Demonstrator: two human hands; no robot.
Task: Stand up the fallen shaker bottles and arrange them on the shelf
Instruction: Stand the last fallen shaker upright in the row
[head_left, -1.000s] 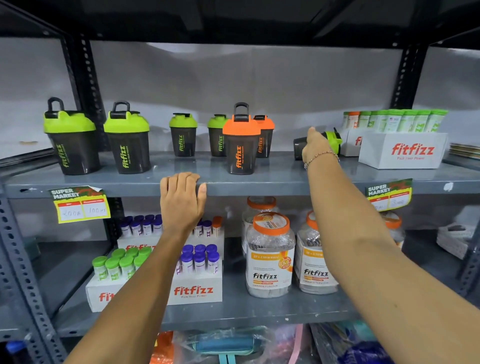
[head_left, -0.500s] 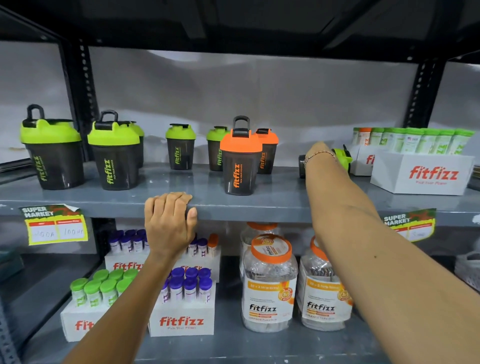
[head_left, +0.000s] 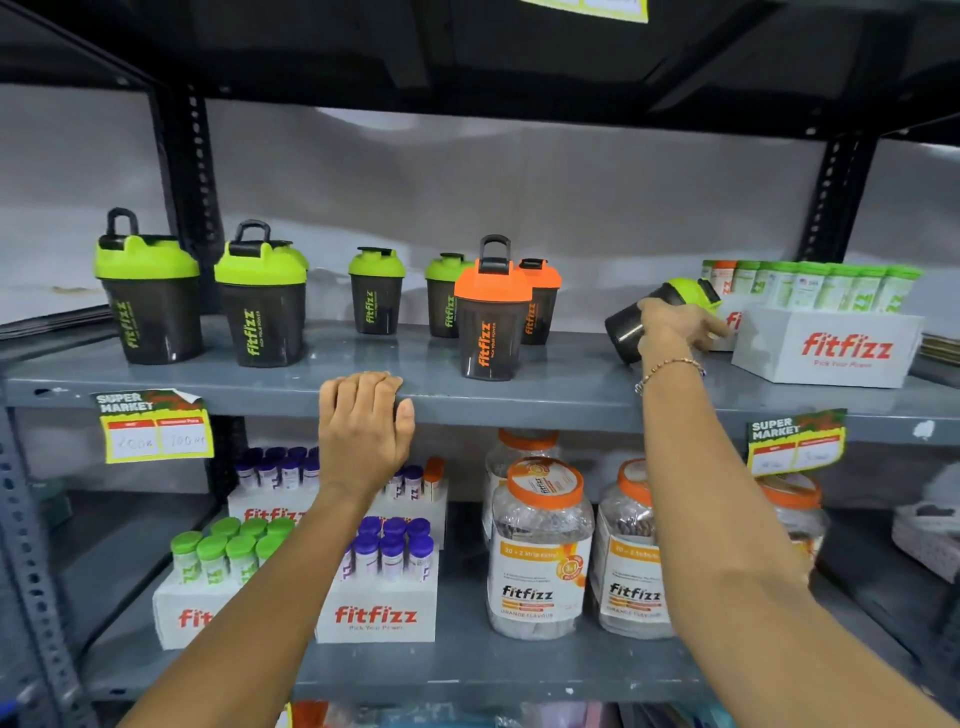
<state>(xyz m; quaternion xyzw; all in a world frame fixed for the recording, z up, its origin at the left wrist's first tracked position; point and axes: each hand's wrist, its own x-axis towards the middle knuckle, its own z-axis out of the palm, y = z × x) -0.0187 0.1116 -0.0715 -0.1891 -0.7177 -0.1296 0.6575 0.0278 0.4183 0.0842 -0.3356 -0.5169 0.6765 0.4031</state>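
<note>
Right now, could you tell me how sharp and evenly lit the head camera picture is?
Head view: wide-angle bending bows the shelf edge and uprights; the tilted green-lidded shaker in the right hand is slightly motion-soft; soft glare on the shelf top, the underside above dark.

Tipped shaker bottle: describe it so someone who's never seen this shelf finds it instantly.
Look along the grey upper shelf to its right end, beside the white fitfizz box. There the right hand grips a dark shaker bottle with a green lid. It is the only shaker tilted over, base toward the camera; the others all stand upright.
</note>
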